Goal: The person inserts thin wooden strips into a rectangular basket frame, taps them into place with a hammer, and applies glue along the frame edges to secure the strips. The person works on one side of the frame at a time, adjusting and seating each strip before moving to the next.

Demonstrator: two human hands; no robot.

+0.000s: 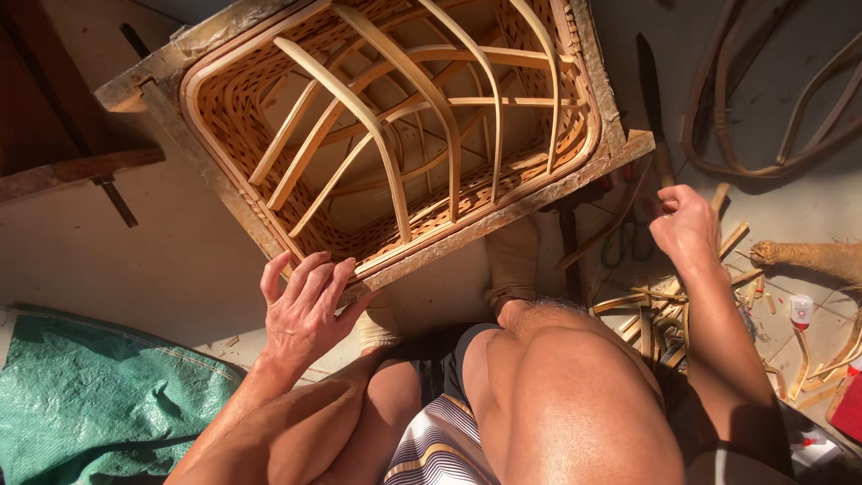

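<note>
Resting left hand (305,310) fingers spread on rattan basket (395,135) rim; right hand (687,224) loosely curled

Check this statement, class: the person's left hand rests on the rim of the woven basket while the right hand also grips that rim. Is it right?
Not quite. The left hand rests on the woven basket rim, but the right hand is off it, over cane strips on the floor, as the head view shows.

1 rattan basket frame (395,135), 2 hands, left hand (303,310) (on the rim), right hand (684,223), 1 green tarp (99,395)

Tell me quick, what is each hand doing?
Left hand: open, fingers resting on the basket rim.
Right hand: loosely curled over the scraps; holding anything cannot be told.
</note>
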